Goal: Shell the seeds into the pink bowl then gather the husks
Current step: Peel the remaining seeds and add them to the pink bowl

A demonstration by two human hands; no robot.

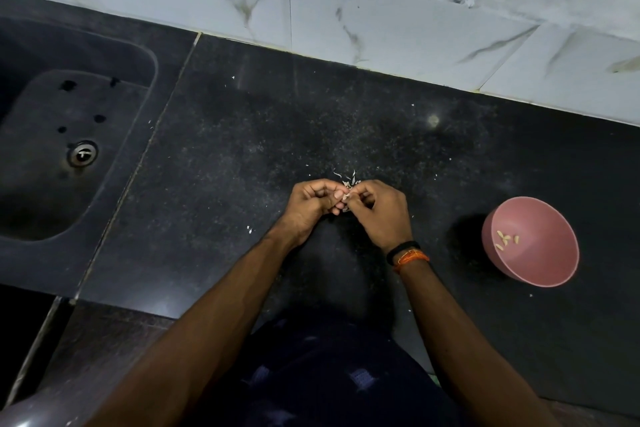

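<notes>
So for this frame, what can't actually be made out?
Head view, the only one:
- The seed pinched between the left hand and right hand: mostly hidden by the fingertips, so whether it is shelled cannot be told.
- Kernels in the pink bowl: too small to count exactly.
- Husks beyond the hands: tiny, partly hidden.
- The tap at top left: cut off by the edge.

Dim overhead light; small glare spot on counter, bowl shadow falls left; wide-angle bending at edges; frame edges soft
</notes>
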